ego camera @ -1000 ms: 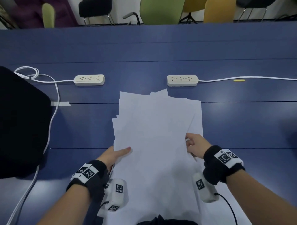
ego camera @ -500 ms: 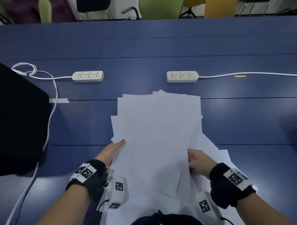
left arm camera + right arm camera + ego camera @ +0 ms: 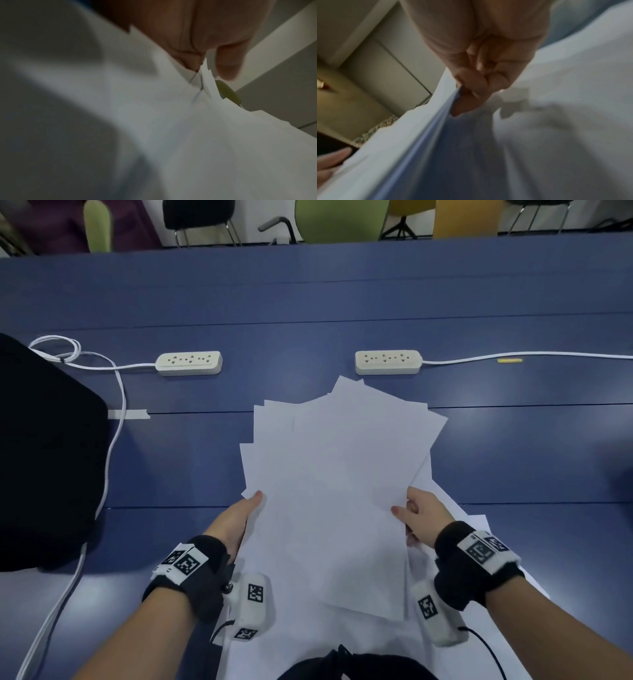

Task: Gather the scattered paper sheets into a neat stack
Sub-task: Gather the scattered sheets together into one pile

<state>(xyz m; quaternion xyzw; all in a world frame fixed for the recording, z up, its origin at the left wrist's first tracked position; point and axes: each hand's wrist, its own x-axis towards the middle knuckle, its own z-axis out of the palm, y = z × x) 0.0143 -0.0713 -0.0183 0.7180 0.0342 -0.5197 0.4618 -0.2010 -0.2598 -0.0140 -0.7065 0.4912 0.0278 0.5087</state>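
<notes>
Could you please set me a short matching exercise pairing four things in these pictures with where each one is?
Things:
1. paper sheets
2. left power strip
3. yellow strip
4. black object

Places:
A. at the table's left edge
B. beside the right cable
C. held between left hand and right hand
D. joined to the looped white cable

Pairs: 1-C, 2-D, 3-B, 4-A

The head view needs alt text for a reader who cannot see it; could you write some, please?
Two hands, the left hand and the right hand, grip the side edges of a fanned, uneven bundle of white paper sheets over a blue table. Two white power strips lie beyond the sheets.
</notes>
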